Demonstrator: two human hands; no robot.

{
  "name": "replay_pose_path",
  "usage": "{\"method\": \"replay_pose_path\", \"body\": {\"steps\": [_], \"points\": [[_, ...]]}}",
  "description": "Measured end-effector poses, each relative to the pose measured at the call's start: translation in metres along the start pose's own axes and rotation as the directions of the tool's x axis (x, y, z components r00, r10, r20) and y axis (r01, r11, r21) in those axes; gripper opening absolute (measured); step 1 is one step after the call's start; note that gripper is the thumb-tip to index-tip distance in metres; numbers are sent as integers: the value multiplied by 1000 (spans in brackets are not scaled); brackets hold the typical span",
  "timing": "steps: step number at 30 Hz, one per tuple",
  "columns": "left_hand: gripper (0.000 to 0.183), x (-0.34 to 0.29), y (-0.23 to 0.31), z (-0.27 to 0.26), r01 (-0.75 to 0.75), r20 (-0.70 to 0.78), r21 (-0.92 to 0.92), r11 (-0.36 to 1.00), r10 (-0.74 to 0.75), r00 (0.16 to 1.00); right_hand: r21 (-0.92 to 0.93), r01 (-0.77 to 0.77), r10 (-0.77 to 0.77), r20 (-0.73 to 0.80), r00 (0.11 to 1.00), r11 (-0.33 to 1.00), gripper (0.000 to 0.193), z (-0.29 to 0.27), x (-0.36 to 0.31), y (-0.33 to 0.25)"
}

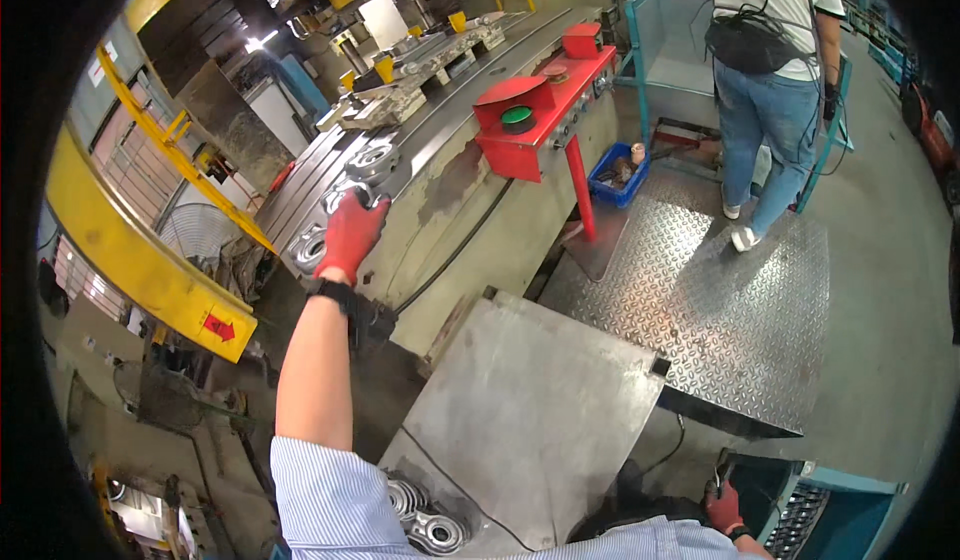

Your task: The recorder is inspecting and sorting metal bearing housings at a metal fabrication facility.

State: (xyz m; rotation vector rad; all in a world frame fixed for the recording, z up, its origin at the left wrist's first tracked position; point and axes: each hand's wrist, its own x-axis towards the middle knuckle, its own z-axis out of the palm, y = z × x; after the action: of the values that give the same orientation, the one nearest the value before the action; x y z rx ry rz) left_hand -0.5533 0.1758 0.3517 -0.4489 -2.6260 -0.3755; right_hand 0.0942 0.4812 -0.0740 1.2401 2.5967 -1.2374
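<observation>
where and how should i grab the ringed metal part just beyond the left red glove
Probably take the ringed metal part by its outer rim, coming from above on the side nearest the left hand: its ring faces up and its rounded edge looks exposed.

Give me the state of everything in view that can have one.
Bed parts: lying in a row
Left hand: gloved, on the middle part
Table parts: lying close together
Teal bin: open-topped, contents unclear
Right hand: gloved, by the bin, grip unclear
Green button: unclear whether pressed
Blue tub: open, holding things
Co-worker: standing, facing away
</observation>
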Motion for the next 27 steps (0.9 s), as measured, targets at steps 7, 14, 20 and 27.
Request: {"method": "replay_pose_path", "body": {"steps": [7, 14, 20, 27], "points": [[63, 56, -10, 35, 104, 187, 523, 846, -233, 954, -51, -112, 109, -54, 993, 992, 39, 0, -2, 12], [68, 67, -32, 46, -31, 317, 555, 831, -177, 932, -5, -147, 147, -25, 989, 989, 29, -12, 0, -28], [69, 45, -20, 54, -228, 254, 537, 812, 102, 962, -46, -206, 205, -39, 978, 977, 35, -6, -1, -23], [64, 2, -18, 51, -297, 125, 575, 762, 277, 953, -55, 13, -14, -12, 1000, 998, 30, 2, 8, -17]]}}
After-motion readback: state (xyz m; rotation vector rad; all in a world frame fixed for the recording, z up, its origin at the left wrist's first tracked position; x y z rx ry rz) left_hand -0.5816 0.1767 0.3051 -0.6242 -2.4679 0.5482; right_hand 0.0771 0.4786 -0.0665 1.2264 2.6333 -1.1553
